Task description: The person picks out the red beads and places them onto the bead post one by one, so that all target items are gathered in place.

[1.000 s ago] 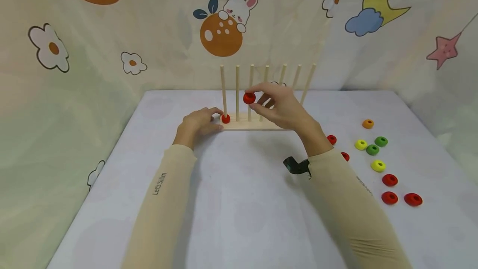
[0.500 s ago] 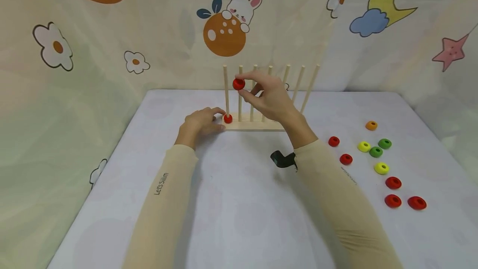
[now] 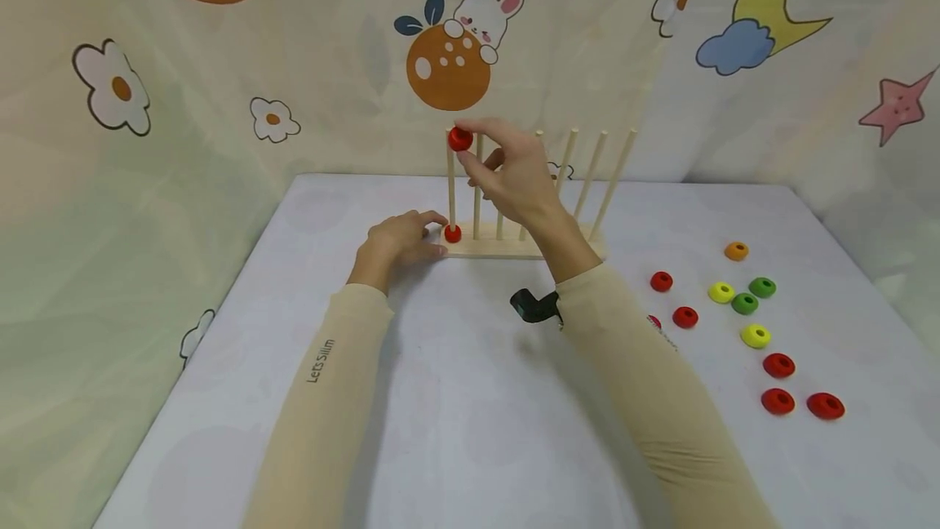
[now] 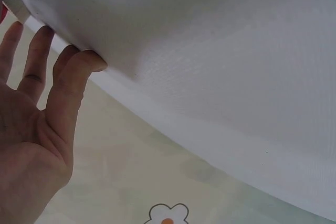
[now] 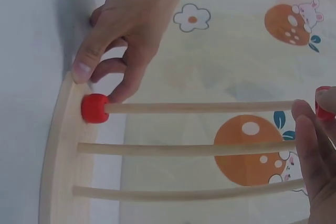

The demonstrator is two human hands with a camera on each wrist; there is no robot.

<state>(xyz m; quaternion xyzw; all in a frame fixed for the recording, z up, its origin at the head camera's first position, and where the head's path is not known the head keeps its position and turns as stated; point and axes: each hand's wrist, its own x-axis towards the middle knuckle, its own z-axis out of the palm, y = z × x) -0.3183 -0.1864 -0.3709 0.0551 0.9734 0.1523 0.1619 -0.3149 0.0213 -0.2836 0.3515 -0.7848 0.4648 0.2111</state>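
A wooden peg rack (image 3: pixel 485 248) with several upright pegs stands toward the back of the table. One red bead (image 3: pixel 452 233) sits at the bottom of its leftmost peg. My left hand (image 3: pixel 395 242) holds the left end of the base, thumb at the front and fingers behind, as the right wrist view also shows. My right hand (image 3: pixel 520 178) pinches a second red bead (image 3: pixel 460 139) between thumb and forefinger, at the top of the leftmost peg. In the right wrist view this bead (image 5: pixel 321 103) is partly cut off, close to the peg's tip; whether it touches cannot be told.
Loose beads lie on the right of the white table (image 3: pixel 455 398): several red ones (image 3: pixel 778 366), two yellow (image 3: pixel 755 336), two green (image 3: pixel 762 287) and one orange (image 3: pixel 737 251). A black wrist device (image 3: pixel 534 306) sticks out from my right sleeve. A patterned cloth (image 3: pixel 330 39) hangs behind.
My right hand has moved left and up with the red bead, from in front of the middle pegs to the top of the leftmost peg. My left hand stays at the rack's end.
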